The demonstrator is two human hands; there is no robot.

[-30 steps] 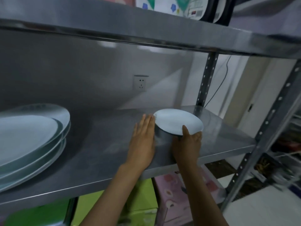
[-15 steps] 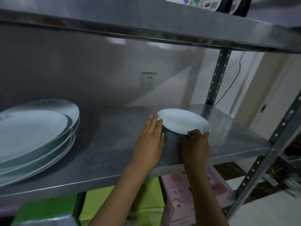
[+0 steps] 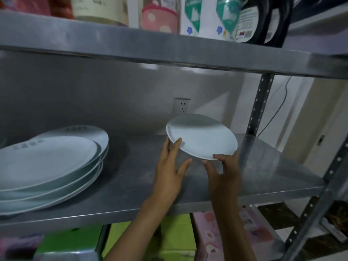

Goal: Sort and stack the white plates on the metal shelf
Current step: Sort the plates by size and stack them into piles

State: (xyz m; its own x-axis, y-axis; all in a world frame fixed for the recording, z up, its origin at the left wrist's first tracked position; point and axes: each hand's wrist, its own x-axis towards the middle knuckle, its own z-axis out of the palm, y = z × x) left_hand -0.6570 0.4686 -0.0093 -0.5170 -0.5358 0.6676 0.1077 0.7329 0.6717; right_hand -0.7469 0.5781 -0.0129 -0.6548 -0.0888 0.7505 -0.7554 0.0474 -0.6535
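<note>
Above the right half of the metal shelf (image 3: 273, 166), a small white plate (image 3: 202, 137) was lifted clear of the surface and tilted, its far edge higher. Right hand (image 3: 225, 171) grasped the plate's near rim, thumb on top, fingers curled under. Left hand (image 3: 170, 166) was at the plate's left edge, one fingertip on the rim, other fingers spread loosely below; whether it truly gripped, cannot tell. Well left of the small plate sat a stack of large white plates (image 3: 50, 166) on the same shelf, printed marks near their far rims, top ones shifted off-centre. Behind the small plate, a wall socket (image 3: 182, 107). Under the shelf, green boxes (image 3: 169, 240) and a pink box (image 3: 212, 234). On the upper shelf (image 3: 150, 48), packaged goods, blurred.
</note>
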